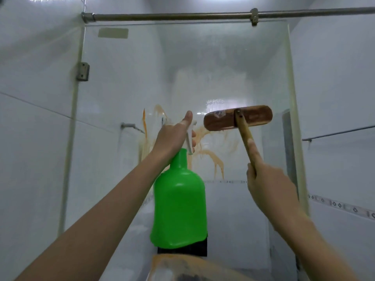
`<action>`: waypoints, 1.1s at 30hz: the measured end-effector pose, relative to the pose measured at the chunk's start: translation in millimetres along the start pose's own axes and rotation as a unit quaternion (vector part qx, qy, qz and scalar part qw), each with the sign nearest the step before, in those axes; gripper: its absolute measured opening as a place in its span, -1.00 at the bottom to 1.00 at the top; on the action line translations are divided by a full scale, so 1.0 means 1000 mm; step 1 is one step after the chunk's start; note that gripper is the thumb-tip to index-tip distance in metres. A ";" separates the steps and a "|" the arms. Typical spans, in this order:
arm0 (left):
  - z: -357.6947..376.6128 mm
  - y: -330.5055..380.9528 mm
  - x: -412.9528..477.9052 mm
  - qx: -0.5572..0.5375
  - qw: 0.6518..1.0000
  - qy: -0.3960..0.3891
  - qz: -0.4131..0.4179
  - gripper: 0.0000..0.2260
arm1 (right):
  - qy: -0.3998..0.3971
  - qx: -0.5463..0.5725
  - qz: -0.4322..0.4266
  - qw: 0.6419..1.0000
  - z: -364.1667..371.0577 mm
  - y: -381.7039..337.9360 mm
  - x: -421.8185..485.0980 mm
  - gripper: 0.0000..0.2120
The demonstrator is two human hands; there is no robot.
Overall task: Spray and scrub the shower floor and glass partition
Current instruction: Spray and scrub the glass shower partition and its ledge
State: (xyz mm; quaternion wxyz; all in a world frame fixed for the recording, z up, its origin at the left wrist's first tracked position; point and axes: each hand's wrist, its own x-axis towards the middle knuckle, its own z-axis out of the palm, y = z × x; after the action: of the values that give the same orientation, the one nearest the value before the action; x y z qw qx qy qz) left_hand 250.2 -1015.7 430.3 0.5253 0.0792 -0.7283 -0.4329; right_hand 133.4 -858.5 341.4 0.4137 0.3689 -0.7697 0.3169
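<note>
A glass partition [203, 67] stands in front of me, smeared with orange-brown stains [215, 159] near its middle. My left hand [174, 136] grips the white trigger head of a green spray bottle [179, 203], held up and pointed at the glass. My right hand [267, 185] holds the wooden handle of a scrub brush, index finger stretched along it. The brown wooden brush head [238, 120] lies flat against the glass just above the stains.
A metal rail [182, 16] runs across the top of the glass, with a hinge bracket [82, 71] on the left edge. White tiled walls close in on both sides. A towel bar [336, 131] is on the right wall. The floor is barely in view.
</note>
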 end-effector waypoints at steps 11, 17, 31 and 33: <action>-0.022 -0.033 -0.022 -0.009 0.999 0.046 0.005 -0.49 | -0.050 0.031 0.047 0.997 0.030 -0.020 -0.063 -0.27; -0.020 -0.047 -0.048 0.035 0.999 0.037 -0.013 -0.49 | 0.018 0.057 0.024 0.998 0.016 -0.029 0.016 -0.38; -0.029 -0.066 -0.083 -0.021 0.998 0.037 -0.038 -0.48 | -0.027 0.188 0.085 0.978 0.044 -0.044 -0.067 -0.38; -0.041 -0.071 -0.082 -0.017 0.997 0.058 -0.043 -0.48 | -0.074 0.163 0.094 0.979 0.049 -0.045 -0.106 -0.34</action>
State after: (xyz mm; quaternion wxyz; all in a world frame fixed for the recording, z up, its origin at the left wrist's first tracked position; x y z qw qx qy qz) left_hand 295.8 -1034.6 325.4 0.5485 0.1270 -0.6853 -0.4620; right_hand 192.0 -889.1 235.4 0.2580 0.3798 -0.7673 0.4478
